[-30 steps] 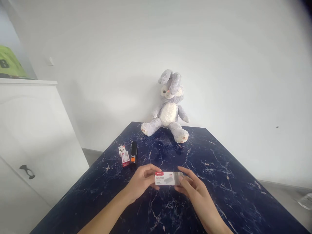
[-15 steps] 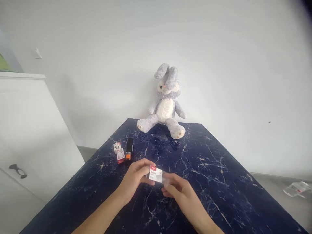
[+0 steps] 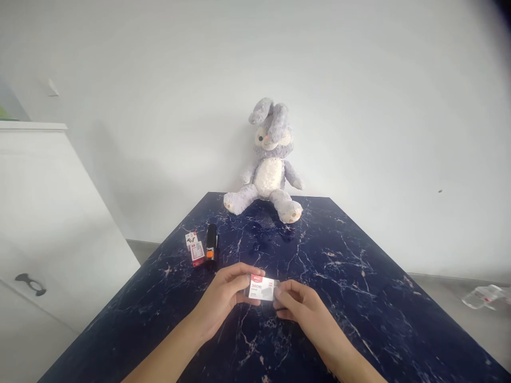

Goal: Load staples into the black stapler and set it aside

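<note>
A small white box with a red corner and printed text [image 3: 262, 289] is held level between my two hands above the near part of the dark blue marbled table [image 3: 307, 260]. My left hand [image 3: 223, 295] has its thumb and fingers closed on the box's left end. At the right end, my right hand [image 3: 301, 306] pinches it between thumb and fingers. Clear plastic seems to show at the box's ends. To the left lie a black stapler with an orange part [image 3: 211, 244] and two small red and white boxes [image 3: 197, 254], one partly over the other.
A grey and cream plush rabbit [image 3: 269, 175] sits at the table's far edge against the wall. A white cabinet [image 3: 48, 202] with a dark handle stands at the left. Something of clear plastic [image 3: 485, 296] lies on the floor at the right.
Both hands and the box have moved slightly to the right, and the print on the box is sharper. The whole view has shifted a little.
</note>
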`<action>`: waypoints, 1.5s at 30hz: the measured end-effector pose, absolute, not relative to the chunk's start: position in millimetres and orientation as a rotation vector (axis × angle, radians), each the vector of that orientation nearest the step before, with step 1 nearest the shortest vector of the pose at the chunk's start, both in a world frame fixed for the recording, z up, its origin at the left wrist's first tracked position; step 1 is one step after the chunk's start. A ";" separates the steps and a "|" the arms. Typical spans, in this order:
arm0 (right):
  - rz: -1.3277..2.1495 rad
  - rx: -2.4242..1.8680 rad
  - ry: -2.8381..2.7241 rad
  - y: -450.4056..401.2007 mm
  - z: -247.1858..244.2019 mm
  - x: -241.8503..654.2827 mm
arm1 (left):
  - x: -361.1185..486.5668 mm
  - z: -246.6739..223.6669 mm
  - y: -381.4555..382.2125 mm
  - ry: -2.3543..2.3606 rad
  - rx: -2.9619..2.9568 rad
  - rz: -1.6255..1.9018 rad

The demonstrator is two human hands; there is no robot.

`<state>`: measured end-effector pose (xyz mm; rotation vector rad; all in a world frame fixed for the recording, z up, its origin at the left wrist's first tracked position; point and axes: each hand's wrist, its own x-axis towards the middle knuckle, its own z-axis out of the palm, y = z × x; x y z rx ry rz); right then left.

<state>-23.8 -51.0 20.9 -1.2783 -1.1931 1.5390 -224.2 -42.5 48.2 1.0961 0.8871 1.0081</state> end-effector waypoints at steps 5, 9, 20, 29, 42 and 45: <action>1.568 -1.178 -1.047 -46.7 21.6 -15.2 | -223.4 39.4 -38.7 0.803 0.924 1.072; 1.420 -1.114 -0.866 -39.0 24.8 -2.6 | -223.4 32.7 -35.2 0.748 0.684 1.174; 1.617 -1.044 -0.562 -43.8 35.3 -9.8 | -222.1 27.6 -35.7 0.665 0.570 1.221; 1.473 -1.229 -1.089 -56.7 36.3 -28.4 | -216.0 27.9 -43.5 0.615 0.820 1.109; 1.270 -1.288 -1.084 -62.0 34.9 -28.9 | -212.9 29.9 -46.0 0.789 1.107 1.052; 1.104 -1.396 -1.044 -64.6 29.6 -33.2 | -206.7 25.4 -48.0 0.822 1.086 1.101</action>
